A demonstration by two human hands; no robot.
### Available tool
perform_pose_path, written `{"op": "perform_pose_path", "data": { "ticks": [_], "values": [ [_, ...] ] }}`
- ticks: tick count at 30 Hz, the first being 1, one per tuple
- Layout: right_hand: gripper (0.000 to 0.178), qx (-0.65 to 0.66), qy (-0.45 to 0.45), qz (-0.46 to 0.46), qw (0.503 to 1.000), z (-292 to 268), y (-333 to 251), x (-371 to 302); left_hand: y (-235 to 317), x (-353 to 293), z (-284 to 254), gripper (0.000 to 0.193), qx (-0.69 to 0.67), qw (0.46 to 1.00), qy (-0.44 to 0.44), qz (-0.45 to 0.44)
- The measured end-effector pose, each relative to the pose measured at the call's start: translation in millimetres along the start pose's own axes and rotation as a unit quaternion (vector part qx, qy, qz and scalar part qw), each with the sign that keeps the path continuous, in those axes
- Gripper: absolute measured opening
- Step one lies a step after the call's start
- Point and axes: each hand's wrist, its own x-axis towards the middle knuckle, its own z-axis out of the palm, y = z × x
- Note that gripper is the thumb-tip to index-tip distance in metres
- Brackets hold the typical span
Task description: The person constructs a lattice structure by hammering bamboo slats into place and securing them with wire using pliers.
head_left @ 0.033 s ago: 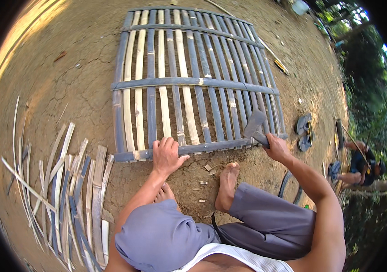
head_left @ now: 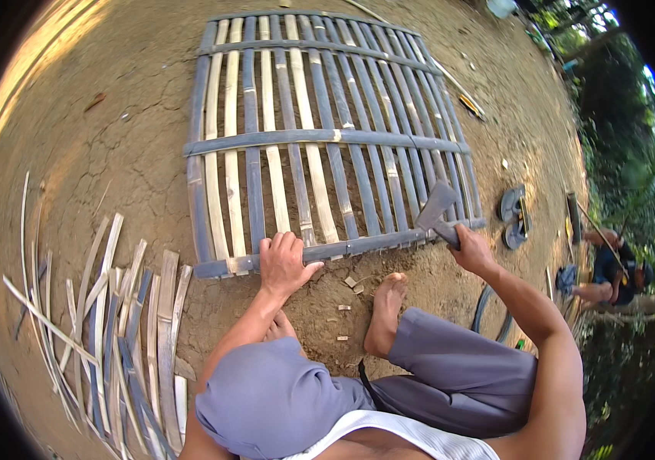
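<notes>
A slatted bamboo panel [head_left: 266, 140], made of pale and dark grey strips tied across by several rails, lies on the ground before me. My left hand [head_left: 287, 264] is on its near rail, fingers curled over the top and thumb spread along the near side. In my right hand [head_left: 471, 249] is a hatchet [head_left: 438, 205] with a broad grey head, gripped by its short dark handle. The hatchet's head is over the panel's near right corner; whether it touches the strips I cannot tell.
Split bamboo strips [head_left: 166, 314] are heaped at the left. Small wood chips [head_left: 354, 284] lie by my bare feet. Sandals [head_left: 513, 217] and a yellow-and-black tool [head_left: 471, 106] lie at the right. Another person [head_left: 611, 268] sits farther right, near dense plants.
The view has shifted slightly, so the panel sits a little more to the left. Both hands keep their hold, and the hatchet stays over the near right corner.
</notes>
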Motion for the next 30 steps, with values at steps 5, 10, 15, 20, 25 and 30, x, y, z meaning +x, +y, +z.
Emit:
{"op": "perform_pose_path", "data": {
  "ticks": [5, 10, 15, 20, 25, 30],
  "values": [
    [0.043, 0.022, 0.060, 0.145, 0.987, 0, 54, -90, 37, 23, 3, 0.060, -0.005, 0.998, -0.058, 0.020],
    [0.040, 0.019, -0.036, 0.235, 0.971, -10, 75, -159, 30, 50, -12, 0.060, 0.049, 0.972, -0.199, 0.114],
    [0.043, 0.100, -0.078, 0.351, 0.928, 51, 47, -236, 11, 79, -12, 0.055, 0.051, 0.936, -0.308, 0.162],
    [0.042, 0.172, -0.061, 0.389, 0.903, 119, 25, -255, 24, 98, -18, 0.060, 0.057, 0.909, -0.375, 0.173],
    [0.043, 0.216, -0.022, 0.369, 0.904, 135, 12, -258, 44, 101, -15, 0.057, 0.034, 0.927, -0.335, 0.165],
    [0.044, 0.292, 0.017, 0.373, 0.880, 130, 1, -255, 107, 102, 5, 0.055, 0.022, 0.939, -0.307, 0.154]
  ]
}}
